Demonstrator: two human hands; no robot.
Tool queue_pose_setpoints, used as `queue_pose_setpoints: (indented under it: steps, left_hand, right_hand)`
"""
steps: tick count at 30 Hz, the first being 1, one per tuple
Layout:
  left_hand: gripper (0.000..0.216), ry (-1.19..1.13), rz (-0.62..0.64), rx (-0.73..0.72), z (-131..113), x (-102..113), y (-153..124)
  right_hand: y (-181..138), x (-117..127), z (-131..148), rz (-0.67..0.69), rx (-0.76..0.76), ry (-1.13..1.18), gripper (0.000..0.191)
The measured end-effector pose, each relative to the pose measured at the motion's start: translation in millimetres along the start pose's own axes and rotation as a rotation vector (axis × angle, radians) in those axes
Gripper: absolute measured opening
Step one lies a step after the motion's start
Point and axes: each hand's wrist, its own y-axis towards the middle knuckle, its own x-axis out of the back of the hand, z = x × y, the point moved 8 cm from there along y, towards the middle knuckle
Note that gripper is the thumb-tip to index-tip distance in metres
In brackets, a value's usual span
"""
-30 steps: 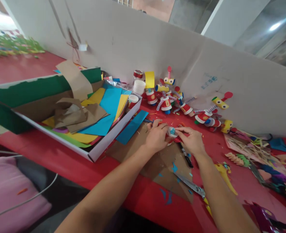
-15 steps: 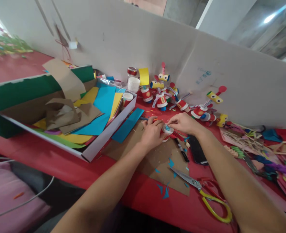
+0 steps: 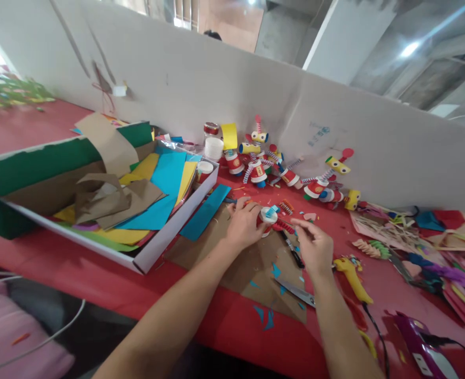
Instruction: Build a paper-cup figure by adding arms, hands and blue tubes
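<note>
My left hand (image 3: 243, 225) is closed round a small red-and-white paper cup (image 3: 267, 215) with a blue-and-white striped strip on top, held over a brown card sheet (image 3: 252, 263) on the red table. My right hand (image 3: 315, 246) hovers just right of the cup, fingers loosely curled, fingertips near a red folded paper strip (image 3: 283, 226) that sticks out from the cup. Nothing shows inside the right hand. A black marker (image 3: 293, 253) lies between the hands, partly under the right one. Scissors (image 3: 301, 293) lie near my right forearm.
A white box (image 3: 153, 247) of coloured paper sheets sits at the left, a blue paper strip (image 3: 204, 211) beside it. Finished paper-cup figures (image 3: 256, 171) stand along the white partition wall (image 3: 201, 84). A yellow glue gun (image 3: 353, 276), a purple tool (image 3: 422, 347) and craft scraps crowd the right.
My right hand has come off the cup and drawn back towards me and to the right. The left hand still holds the cup. The view has shifted.
</note>
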Motion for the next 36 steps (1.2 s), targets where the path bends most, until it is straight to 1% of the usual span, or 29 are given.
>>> queue_pose_setpoints:
  steps: [4,7,9,11,14,16,18,22,25,27,29,32,34,36]
  left_hand:
    - [0.036,0.022,-0.019,-0.008,0.3,-1.0,-0.1]
    - [0.039,0.03,-0.02,-0.016,-0.3,-1.2,-0.1]
    - [0.038,0.033,-0.013,-0.015,-0.8,-1.1,0.1]
    - [0.037,0.039,0.003,-0.008,-1.0,-1.3,0.3]
    - [0.039,0.039,0.025,0.006,-0.4,-1.6,0.3]
    - [0.04,0.038,0.03,0.01,0.1,-1.7,0.1]
    - [0.039,0.037,0.032,0.003,0.1,-1.9,0.0]
    - [0.036,0.008,0.03,-0.002,0.5,-2.7,0.5]
    - [0.036,-0.009,0.022,0.003,0.8,-2.8,1.1]
    - [0.036,-0.01,0.011,-0.005,-0.1,-2.1,1.4]
    - [0.036,-0.009,0.004,-0.014,-1.0,-1.6,1.4]
    - [0.035,-0.007,0.017,-0.014,-1.2,-2.6,1.4]
    - [0.035,0.0,0.023,-0.003,-0.5,-2.9,1.3]
    - [0.036,0.006,0.027,-0.001,-0.3,-2.9,1.0]
  right_hand:
    - [-23.9,-3.8,-7.4,-0.026,0.024,0.018,0.021]
    - [-26.6,-5.9,-10.4,-0.031,0.019,0.022,0.02]
    - [-21.9,-7.2,-6.6,-0.036,0.028,0.02,0.021]
    - [-13.3,-11.3,3.7,-0.027,0.073,0.005,0.023]
    - [3.0,-22.0,24.4,-0.005,0.197,-0.055,0.026]
    - [14.1,-31.8,35.0,0.04,0.274,-0.1,0.024]
    - [25.4,-43.0,40.9,0.136,0.325,-0.134,0.022]
    - [48.5,-60.4,45.7,0.41,0.37,-0.172,0.013]
    - [65.2,-71.1,49.7,0.625,0.369,-0.21,0.013]
    - [72.1,-82.3,52.4,0.789,0.363,-0.275,0.015]
    - [76.1,-93.8,57.1,0.92,0.38,-0.342,0.016]
    - [81.0,-106.6,64.5,1.014,0.408,-0.377,0.018]
    - [82.4,-109.9,65.0,1.032,0.408,-0.375,0.018]
    - [80.3,-108.1,60.8,1.029,0.396,-0.365,0.017]
